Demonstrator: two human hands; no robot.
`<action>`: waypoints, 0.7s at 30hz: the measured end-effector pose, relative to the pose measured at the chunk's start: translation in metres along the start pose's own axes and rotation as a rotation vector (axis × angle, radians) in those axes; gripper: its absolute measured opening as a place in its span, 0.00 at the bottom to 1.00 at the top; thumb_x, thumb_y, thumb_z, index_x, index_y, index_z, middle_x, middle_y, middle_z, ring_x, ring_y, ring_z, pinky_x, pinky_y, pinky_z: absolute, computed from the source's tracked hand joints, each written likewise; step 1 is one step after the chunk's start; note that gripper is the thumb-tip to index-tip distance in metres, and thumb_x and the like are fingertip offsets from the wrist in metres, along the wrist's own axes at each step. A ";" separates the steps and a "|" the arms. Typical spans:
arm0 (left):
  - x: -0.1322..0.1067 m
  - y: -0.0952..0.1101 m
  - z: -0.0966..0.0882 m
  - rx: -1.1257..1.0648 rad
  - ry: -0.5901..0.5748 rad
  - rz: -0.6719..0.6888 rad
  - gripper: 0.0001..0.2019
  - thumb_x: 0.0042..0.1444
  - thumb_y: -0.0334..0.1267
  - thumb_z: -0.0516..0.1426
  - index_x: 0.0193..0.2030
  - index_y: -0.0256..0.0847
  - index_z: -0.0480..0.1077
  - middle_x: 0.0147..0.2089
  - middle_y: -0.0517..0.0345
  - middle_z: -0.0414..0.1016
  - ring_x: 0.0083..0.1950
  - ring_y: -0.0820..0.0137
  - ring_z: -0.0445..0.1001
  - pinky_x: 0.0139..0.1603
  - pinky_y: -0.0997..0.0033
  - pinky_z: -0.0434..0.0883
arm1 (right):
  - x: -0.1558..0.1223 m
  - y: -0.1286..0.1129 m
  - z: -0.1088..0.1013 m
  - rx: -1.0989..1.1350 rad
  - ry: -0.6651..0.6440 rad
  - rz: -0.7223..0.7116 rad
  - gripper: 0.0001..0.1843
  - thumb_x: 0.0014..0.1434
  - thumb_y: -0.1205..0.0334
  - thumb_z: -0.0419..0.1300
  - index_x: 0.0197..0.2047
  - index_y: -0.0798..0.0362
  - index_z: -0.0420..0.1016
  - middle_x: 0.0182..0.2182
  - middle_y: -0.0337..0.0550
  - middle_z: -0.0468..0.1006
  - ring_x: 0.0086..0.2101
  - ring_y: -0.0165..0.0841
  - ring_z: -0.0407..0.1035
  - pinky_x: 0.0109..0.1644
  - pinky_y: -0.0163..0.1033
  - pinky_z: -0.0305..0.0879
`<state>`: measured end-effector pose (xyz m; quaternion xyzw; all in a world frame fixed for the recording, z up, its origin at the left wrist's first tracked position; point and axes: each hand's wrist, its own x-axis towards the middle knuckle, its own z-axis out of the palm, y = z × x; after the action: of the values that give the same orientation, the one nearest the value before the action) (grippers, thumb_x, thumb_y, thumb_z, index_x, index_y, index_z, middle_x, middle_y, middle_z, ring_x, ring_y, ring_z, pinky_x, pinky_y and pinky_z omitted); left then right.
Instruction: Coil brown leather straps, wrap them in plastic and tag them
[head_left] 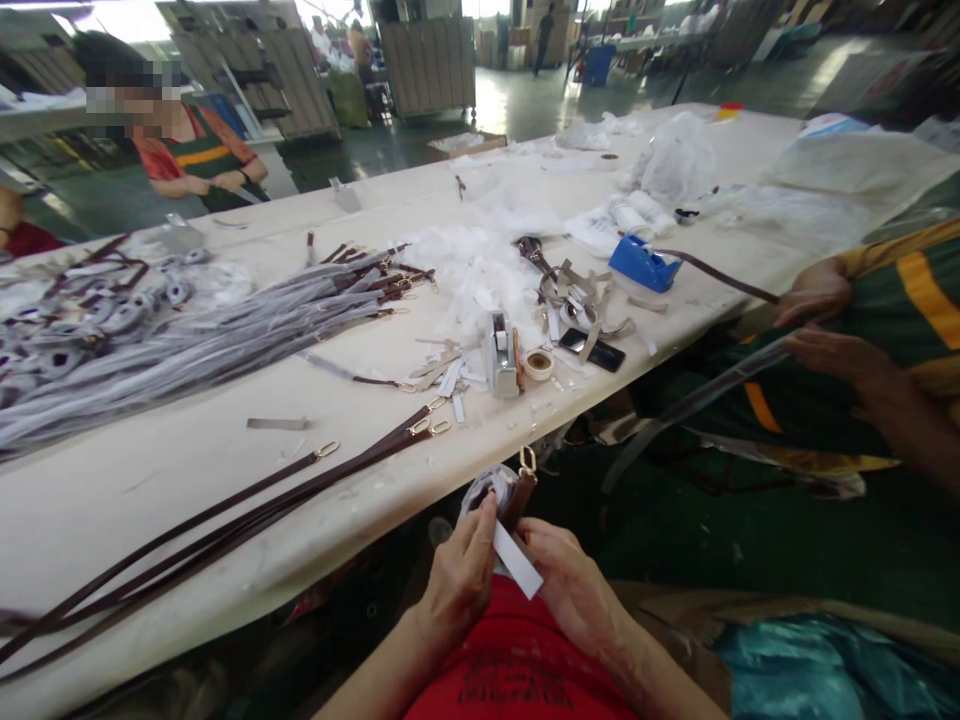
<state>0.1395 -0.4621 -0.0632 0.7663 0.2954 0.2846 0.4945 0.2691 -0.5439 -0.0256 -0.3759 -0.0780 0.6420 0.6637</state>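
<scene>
Just off the table's near edge, a coiled brown strap wrapped partly in pale film is in my hands, its gold-coloured clasp pointing up. My left hand is closed on the coiled, film-wrapped side. On the brown end side, my right hand has its fingers curled against the strap; its fingertips are partly hidden. A white paper strip hangs between both hands. To the left, several unwrapped brown straps with gold clasps lie along the table edge.
On the table stand a grey tape dispenser, a tape roll, a phone and a blue tape dispenser. Film-wrapped straps are heaped left. A co-worker's hands hold a strap at right; another person works across.
</scene>
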 end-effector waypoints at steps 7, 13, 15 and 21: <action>0.004 0.009 0.000 -0.095 -0.047 -0.153 0.22 0.54 0.32 0.56 0.57 0.34 0.68 0.52 0.37 0.71 0.53 0.55 0.71 0.55 0.62 0.67 | 0.008 0.009 -0.008 -0.312 0.146 -0.008 0.16 0.45 0.52 0.69 0.27 0.58 0.76 0.20 0.36 0.67 0.22 0.26 0.54 0.27 0.32 0.50; 0.009 0.028 -0.014 -0.096 -0.173 -0.160 0.27 0.55 0.33 0.55 0.63 0.37 0.60 0.48 0.44 0.72 0.46 0.60 0.71 0.53 0.62 0.68 | 0.012 0.013 -0.018 -0.268 0.112 -0.014 0.16 0.45 0.51 0.69 0.28 0.57 0.77 0.20 0.37 0.69 0.21 0.27 0.56 0.26 0.32 0.49; 0.010 0.026 -0.016 -0.097 -0.166 -0.139 0.27 0.54 0.33 0.56 0.62 0.38 0.61 0.46 0.46 0.72 0.44 0.62 0.71 0.49 0.65 0.69 | 0.013 0.011 -0.020 -0.275 0.087 -0.021 0.15 0.45 0.52 0.70 0.28 0.57 0.78 0.19 0.37 0.69 0.21 0.26 0.56 0.26 0.32 0.49; 0.011 0.021 -0.011 -0.454 -0.076 -0.497 0.26 0.50 0.38 0.60 0.58 0.40 0.67 0.31 0.56 0.72 0.25 0.72 0.67 0.18 0.80 0.61 | 0.018 0.005 -0.022 -0.207 0.015 0.059 0.17 0.47 0.51 0.69 0.32 0.58 0.80 0.21 0.42 0.74 0.23 0.27 0.62 0.28 0.31 0.55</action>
<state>0.1429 -0.4547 -0.0382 0.5512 0.3837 0.1852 0.7174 0.2808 -0.5371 -0.0507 -0.4496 -0.1278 0.6467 0.6027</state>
